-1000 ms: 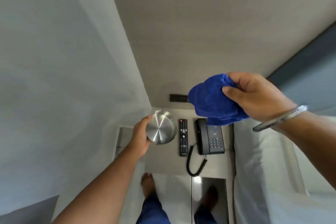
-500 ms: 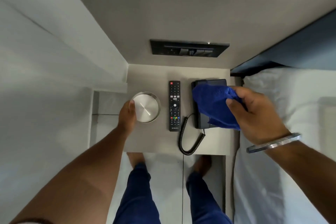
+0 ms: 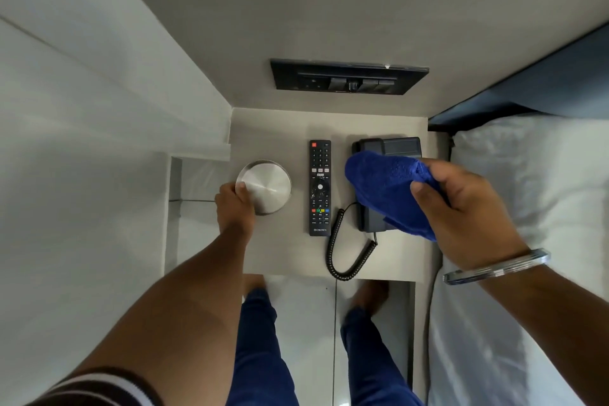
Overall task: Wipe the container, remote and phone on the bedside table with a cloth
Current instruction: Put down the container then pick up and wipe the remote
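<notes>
A round steel container [image 3: 267,186] with a flat lid stands on the left part of the bedside table [image 3: 280,250]. My left hand [image 3: 234,208] grips its near-left rim. A black remote [image 3: 319,187] lies lengthwise in the middle of the table. To its right sits a dark desk phone [image 3: 392,147], its coiled cord [image 3: 342,250] looping toward the front edge. My right hand [image 3: 461,211] holds a bunched blue cloth [image 3: 385,188] over the phone and hides most of it. Whether the cloth touches the phone I cannot tell.
A black switch panel [image 3: 349,77] is set in the wall behind the table. A white bed with a pillow [image 3: 527,194] borders the table on the right. A white wall [image 3: 99,142] closes the left side. My legs and bare feet [image 3: 257,323] stand on the tiled floor in front.
The view has tilted down onto the table. My right hand has come down with the cloth from above to over the phone. My left hand stays on the container.
</notes>
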Action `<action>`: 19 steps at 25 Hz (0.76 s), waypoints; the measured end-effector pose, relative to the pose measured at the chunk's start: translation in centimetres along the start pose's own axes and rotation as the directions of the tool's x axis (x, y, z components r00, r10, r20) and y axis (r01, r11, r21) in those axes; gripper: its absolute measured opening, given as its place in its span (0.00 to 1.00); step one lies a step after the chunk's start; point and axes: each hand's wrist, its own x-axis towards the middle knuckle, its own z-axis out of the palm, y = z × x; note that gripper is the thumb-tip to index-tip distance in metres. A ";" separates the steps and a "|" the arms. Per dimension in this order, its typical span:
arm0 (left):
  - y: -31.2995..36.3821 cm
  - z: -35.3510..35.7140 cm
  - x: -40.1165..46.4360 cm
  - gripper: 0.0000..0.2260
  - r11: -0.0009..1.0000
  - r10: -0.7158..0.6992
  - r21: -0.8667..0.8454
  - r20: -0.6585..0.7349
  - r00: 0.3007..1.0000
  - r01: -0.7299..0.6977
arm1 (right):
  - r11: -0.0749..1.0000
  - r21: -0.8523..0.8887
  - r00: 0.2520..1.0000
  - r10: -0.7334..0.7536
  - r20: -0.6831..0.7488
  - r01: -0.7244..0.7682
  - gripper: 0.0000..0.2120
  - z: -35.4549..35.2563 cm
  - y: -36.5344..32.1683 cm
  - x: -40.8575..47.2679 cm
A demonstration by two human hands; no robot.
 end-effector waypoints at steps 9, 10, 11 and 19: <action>12.3 2.8 -1.6 0.12 0.669 0.585 0.508 0.091 0.806 -0.542 | 0.996 0.085 0.997 0.013 -0.071 -0.007 0.11 -0.7 0.5 -0.6; 14.2 4.3 -1.6 0.15 0.654 0.516 0.547 0.182 0.837 -0.523 | 0.996 0.092 0.996 0.014 -0.083 -0.006 0.11 -1.0 0.7 -0.8; 15.6 5.7 -1.6 0.19 0.658 0.404 0.586 0.256 0.878 -0.474 | 0.996 0.094 0.996 0.010 -0.092 -0.001 0.11 -1.2 1.0 -0.9; 15.5 9.5 -3.1 0.19 0.982 0.104 0.135 0.196 0.975 -0.132 | 0.996 0.091 0.990 -0.002 -0.138 0.014 0.12 -4.4 2.2 -2.6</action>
